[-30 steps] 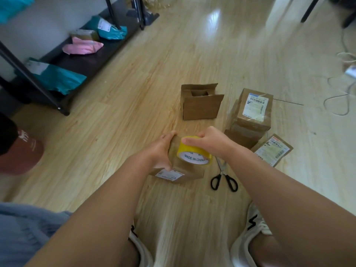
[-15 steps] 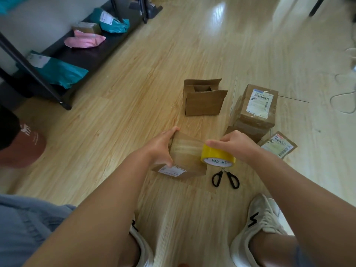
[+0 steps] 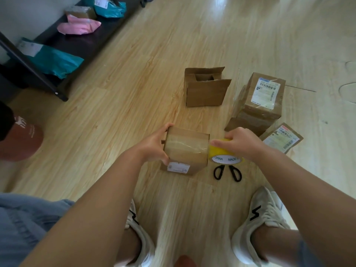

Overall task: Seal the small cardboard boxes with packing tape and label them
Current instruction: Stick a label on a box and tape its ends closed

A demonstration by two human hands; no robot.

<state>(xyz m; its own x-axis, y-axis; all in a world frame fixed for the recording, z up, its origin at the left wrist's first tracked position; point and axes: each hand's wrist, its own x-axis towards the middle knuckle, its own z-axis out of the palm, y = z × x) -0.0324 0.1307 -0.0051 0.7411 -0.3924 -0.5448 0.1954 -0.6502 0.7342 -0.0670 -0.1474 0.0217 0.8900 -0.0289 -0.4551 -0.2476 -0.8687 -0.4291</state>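
- Far right stood the labelled boxes [image 3: 258, 105] in a stack, the open box [image 3: 206, 93] left of them.
- Near centre, the small cardboard box [image 3: 185, 149] wore tape across its top; the left hand [image 3: 154, 145] gripped its left side.
- The right hand [image 3: 240, 141] curled round the yellow tape roll [image 3: 223, 155] at its right edge.
- Just nearer lay the scissors [image 3: 227, 171].

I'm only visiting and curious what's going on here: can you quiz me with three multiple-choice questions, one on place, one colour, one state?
1. Where are the scissors? A on the shelf; B on the floor near the right hand; C inside a box.
2. The tape roll is: A yellow; B pink; C black.
3. The unlabelled far box has its top: A taped shut; B open; C crushed flat.
Answers: B, black handles lie on the floor; A, its yellow rim shows; B, flaps stand up.
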